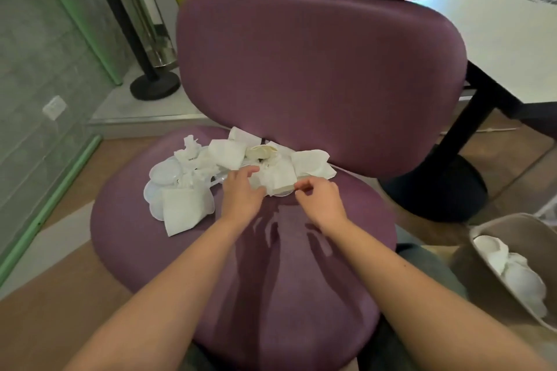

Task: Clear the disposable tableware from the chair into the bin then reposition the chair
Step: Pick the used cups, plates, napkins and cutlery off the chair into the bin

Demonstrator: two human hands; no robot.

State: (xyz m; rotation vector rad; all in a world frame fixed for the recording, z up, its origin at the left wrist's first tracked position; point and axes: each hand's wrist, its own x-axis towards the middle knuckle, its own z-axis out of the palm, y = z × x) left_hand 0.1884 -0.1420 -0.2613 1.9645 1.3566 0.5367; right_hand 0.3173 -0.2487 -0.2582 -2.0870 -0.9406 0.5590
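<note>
The disposable tableware (229, 171) lies in a loose heap at the back of the purple chair (301, 265) seat, against the foot of the backrest: white napkins (184, 210), crumpled tissue and clear plastic lids (165, 174) overlapping one another; both hands are at its near edge, a little apart from each other; the left hand (241, 192) rests on the pile with fingers loosely curved over a napkin and a clear piece, though whether it has truly gripped anything I cannot tell; the right hand (321, 198) has thumb and forefinger drawn together at the rim of a clear lid under a folded napkin, seemingly pinching it; the main risk, as I judge it, is that the heap is light and unconnected, so lifting one piece by its edge may drag its neighbours and spill them off the seat onto the floor, most likely on the left where lids already overhang the seat's edge; the clear plastic is also hard to see against the white paper, so a piece could be left behind; the chair may swivel or roll if leaned on, but its base is hidden; the bin (494, 229) stands on the floor at the lower right, near the seat, and holds white crumpled waste (512, 268) lying against its near wall; it looks only partly filled; a white table (497, 38) stands behind the chair to the right.
</note>
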